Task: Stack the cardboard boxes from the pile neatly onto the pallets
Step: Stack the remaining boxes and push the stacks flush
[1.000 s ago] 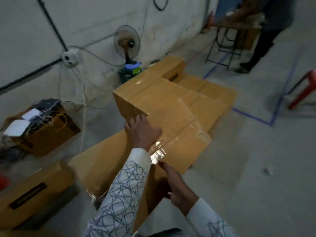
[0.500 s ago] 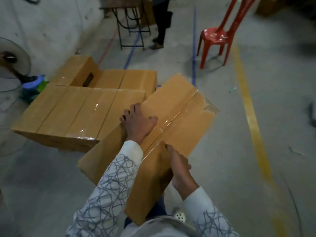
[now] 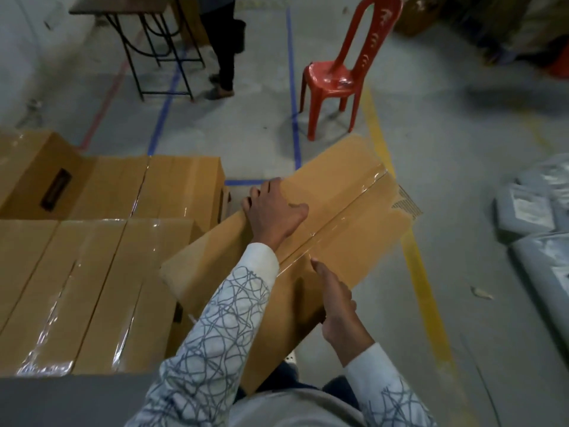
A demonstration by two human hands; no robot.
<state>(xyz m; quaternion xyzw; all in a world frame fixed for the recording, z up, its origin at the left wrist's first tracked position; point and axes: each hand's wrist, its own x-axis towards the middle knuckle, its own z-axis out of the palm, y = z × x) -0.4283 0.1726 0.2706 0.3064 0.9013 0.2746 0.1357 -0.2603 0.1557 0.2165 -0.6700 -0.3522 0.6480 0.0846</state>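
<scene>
Carrying 1 taped box [image 3: 345, 217] at centre frame.
Your left hand [image 3: 272, 215] curls over its far edge. Your right hand [image 3: 337, 306] grips the near edge, thumb on top. Hold it level and square it to the laid boxes [image 3: 101, 272] at 9 o'clock before lowering. It is brown cardboard with a clear tape seam, torn at its 2 o'clock corner.

We note grey concrete floor [image 3: 462, 143], scuffed. Yellow line [image 3: 428, 288] runs up right of centre. Blue tape lines [image 3: 292, 87] cross upper middle, faint red line [image 3: 104, 112] upper left. Red plastic chair [image 3: 332, 78] stands top centre, just beside blue tape. Black-legged table [image 3: 117, 3] and standing person's shoes [image 3: 221, 92] upper left. Cardboard boxes [image 3: 92, 288] packed side by side at left; we cannot tell what lies under them. Grey packets [image 3: 538, 235] at right edge, pale scrap [image 3: 482, 293] near them.
</scene>
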